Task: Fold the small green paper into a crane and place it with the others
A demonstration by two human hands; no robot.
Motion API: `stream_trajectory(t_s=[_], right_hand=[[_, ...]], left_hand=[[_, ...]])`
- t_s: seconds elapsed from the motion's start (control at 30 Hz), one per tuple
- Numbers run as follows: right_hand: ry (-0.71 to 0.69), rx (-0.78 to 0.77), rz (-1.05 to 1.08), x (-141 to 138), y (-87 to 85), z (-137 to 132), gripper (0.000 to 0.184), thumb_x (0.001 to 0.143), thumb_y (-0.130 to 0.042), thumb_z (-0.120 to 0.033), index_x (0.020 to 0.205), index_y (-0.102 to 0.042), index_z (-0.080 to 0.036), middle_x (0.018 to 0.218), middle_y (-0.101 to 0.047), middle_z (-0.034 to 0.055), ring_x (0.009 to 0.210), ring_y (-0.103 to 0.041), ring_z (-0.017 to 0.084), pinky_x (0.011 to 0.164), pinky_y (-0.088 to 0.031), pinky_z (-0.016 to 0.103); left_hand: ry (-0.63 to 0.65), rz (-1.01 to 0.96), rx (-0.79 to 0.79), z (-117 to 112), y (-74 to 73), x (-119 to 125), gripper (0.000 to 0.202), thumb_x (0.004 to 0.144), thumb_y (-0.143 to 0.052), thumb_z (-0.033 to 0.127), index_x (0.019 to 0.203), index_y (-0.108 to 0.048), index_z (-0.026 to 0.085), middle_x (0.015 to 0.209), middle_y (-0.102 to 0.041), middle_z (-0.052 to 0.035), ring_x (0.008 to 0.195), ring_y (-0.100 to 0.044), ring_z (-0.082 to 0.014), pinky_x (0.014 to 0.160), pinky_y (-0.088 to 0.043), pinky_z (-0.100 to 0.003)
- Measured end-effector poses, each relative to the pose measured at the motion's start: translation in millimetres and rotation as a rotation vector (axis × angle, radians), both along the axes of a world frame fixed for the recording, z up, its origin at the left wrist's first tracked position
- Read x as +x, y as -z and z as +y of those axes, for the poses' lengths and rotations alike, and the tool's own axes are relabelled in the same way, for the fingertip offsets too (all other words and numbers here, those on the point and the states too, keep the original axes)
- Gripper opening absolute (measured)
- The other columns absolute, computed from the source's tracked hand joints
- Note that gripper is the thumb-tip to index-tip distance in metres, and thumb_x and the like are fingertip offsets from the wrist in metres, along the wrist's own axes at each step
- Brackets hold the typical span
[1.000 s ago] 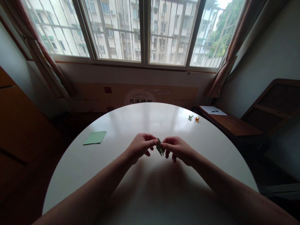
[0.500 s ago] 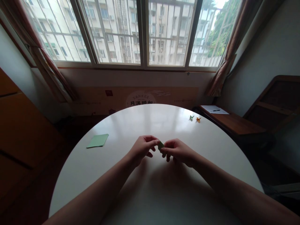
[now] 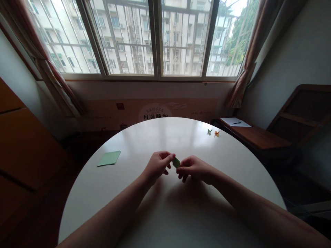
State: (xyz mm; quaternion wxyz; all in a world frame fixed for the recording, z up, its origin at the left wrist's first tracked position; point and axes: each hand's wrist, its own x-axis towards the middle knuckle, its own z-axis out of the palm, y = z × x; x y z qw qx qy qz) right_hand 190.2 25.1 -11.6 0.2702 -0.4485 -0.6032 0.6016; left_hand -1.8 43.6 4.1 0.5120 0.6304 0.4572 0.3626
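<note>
A small folded piece of green paper [image 3: 176, 162] is held up between my two hands, a little above the white table [image 3: 144, 137]. My left hand [image 3: 160, 163] pinches its upper left end between thumb and forefinger, the other fingers loosely curled. At its lower right end, my right hand [image 3: 190, 168] grips it with thumb and forefinger. Fingertips cover both ends of the paper, so only its middle shows.
On the left of the table lies a stack of green paper squares [image 3: 109, 158]. Two small folded paper figures, one green [image 3: 209, 132] and one orange [image 3: 217, 133], stand at the far right. Beyond the table's right edge, a wooden chair [image 3: 274, 137] bears a white sheet [image 3: 230, 122] with a pen.
More of the folded green paper shows between my fingertips, and my right hand has slid slightly down along it. The whole view has shifted a little.
</note>
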Motion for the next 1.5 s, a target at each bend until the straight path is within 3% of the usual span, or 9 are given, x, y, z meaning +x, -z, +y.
stream_trajectory(t_s=[0.17,0.37,0.47,0.7,0.9,1.07,1.27,1.5], right_hand=[[0.073,0.027,0.039,2,0.1,2,0.043,0.075,-0.077,-0.054,0.084,-0.071,-0.013,0.077,-0.073,0.0081,0.066,-0.07,0.017,0.04,-0.035,0.018],[-0.025,-0.028,0.11,8,2.9,5,0.042,0.072,-0.082,-0.05,0.086,-0.074,-0.011,0.081,-0.074,0.0091,0.072,-0.07,0.017,0.056,-0.048,0.022],[0.025,-0.059,0.129,12,5.0,8,0.042,0.073,-0.081,-0.05,0.092,-0.072,-0.014,0.09,-0.074,0.0093,0.075,-0.071,0.019,0.047,-0.044,0.02],[0.075,-0.022,0.207,10,1.6,6,0.036,0.073,-0.082,-0.043,0.091,-0.071,-0.014,0.086,-0.069,0.0057,0.071,-0.067,0.014,0.042,-0.035,0.016],[0.13,-0.007,0.195,6,5.2,8,0.038,0.072,-0.082,-0.043,0.091,-0.071,-0.013,0.091,-0.07,0.0094,0.071,-0.068,0.016,0.039,-0.034,0.016],[0.178,0.003,0.201,4,9.9,12,0.041,0.074,-0.079,-0.05,0.093,-0.064,-0.017,0.089,-0.071,0.0079,0.072,-0.069,0.018,0.038,-0.034,0.016],[0.201,0.004,0.206,0,7.1,13,0.038,0.074,-0.08,-0.046,0.092,-0.063,-0.018,0.087,-0.072,0.006,0.066,-0.068,0.016,0.04,-0.036,0.017],[0.255,0.026,0.176,-5,13.1,18,0.028,0.082,-0.076,-0.037,0.093,-0.062,-0.016,0.086,-0.072,0.0076,0.064,-0.068,0.015,0.037,-0.037,0.017]], left_hand=[[0.156,0.106,0.092,4,10.4,-1,0.039,0.08,-0.065,0.052,0.074,-0.067,0.013,0.067,-0.063,-0.0046,0.058,-0.058,-0.014,0.048,-0.045,-0.022],[0.194,0.081,0.062,3,14.5,0,0.034,0.082,-0.061,0.048,0.076,-0.066,0.015,0.066,-0.059,-0.0025,0.057,-0.054,-0.0144,0.041,-0.042,-0.021],[0.194,0.07,0.064,6,17.3,-1,0.036,0.081,-0.062,0.05,0.074,-0.066,0.014,0.063,-0.057,-0.0013,0.054,-0.051,-0.0129,0.042,-0.041,-0.022],[0.226,0.043,0.094,15,23.5,-3,0.043,0.078,-0.064,0.056,0.076,-0.068,0.013,0.063,-0.059,-0.0024,0.054,-0.053,-0.0135,0.05,-0.039,-0.024],[0.211,0.032,0.125,13,19.8,-2,0.035,0.074,-0.068,0.048,0.078,-0.07,0.013,0.073,-0.067,-0.0052,0.061,-0.055,-0.0146,0.058,-0.043,-0.026],[0.192,0.088,0.123,9,14.9,-3,0.035,0.073,-0.068,0.049,0.071,-0.067,0.014,0.061,-0.06,-0.0021,0.054,-0.052,-0.0142,0.054,-0.04,-0.026],[0.165,0.188,0.125,5,11.3,-1,0.041,0.077,-0.062,0.055,0.071,-0.066,0.015,0.05,-0.051,0.0022,0.045,-0.047,-0.014,0.048,-0.035,-0.027],[0.129,0.27,0.22,8,12.5,3,0.035,0.071,-0.066,0.049,0.066,-0.07,0.015,0.06,-0.062,-0.0016,0.058,-0.051,-0.0168,0.06,-0.035,-0.028]])
